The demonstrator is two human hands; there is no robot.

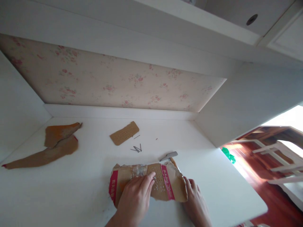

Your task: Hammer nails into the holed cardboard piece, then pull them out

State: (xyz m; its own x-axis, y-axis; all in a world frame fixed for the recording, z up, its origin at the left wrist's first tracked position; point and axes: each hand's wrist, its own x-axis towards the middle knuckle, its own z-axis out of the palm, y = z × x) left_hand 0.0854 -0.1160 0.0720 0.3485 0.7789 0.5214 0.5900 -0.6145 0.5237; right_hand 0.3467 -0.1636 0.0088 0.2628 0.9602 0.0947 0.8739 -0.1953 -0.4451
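Along the near side of a white desk (92, 189), a strip of cardboard (157, 186) is laid with its long axis running left to right, its right end set slightly nearer than its left. Two red bands are printed across it, and rows of dark holes and pale specks are grouped between its middle and the right-hand band. Far to the left, well apart, torn scraps (56, 154) are spread.

The cardboard is covered at its left half by the left hand (134, 195), which is reached over from the near edge and slanted to the far right. Its fingertips are brought together at the left border of the holes; whether anything is pinched there cannot be told. By this hand the holes are more closely met than by the right hand (195, 198), which is placed at the strip's right end with its fingers bent; what is clasped by them, cardboard edge or handle, cannot be told.

Beyond the strip, to the far left of the holes, a smaller dotted board (124, 133) is set at a slant. Just past the strip's far right edge a hammer (171, 155) is seen, its handle pointed toward the right hand. Between board and strip, loose nails (136, 149) are scattered.
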